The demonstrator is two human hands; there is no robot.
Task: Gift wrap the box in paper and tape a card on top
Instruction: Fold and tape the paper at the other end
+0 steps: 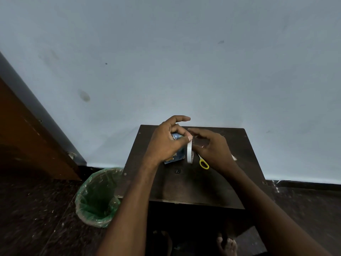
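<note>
A small box wrapped in blue patterned paper lies on the dark wooden table, mostly hidden under my left hand. A white roll of tape stands on edge just right of the box. My left thumb and forefinger pinch the top of the roll. My right hand hovers beside the roll, blurred, its fingers curled toward the tape's end. Whether they grip the tape cannot be made out. No card is visible.
Yellow-handled scissors lie on the table under my right hand. A bin with a green liner stands on the floor left of the table. A wooden door is at the far left; a pale wall rises behind the table.
</note>
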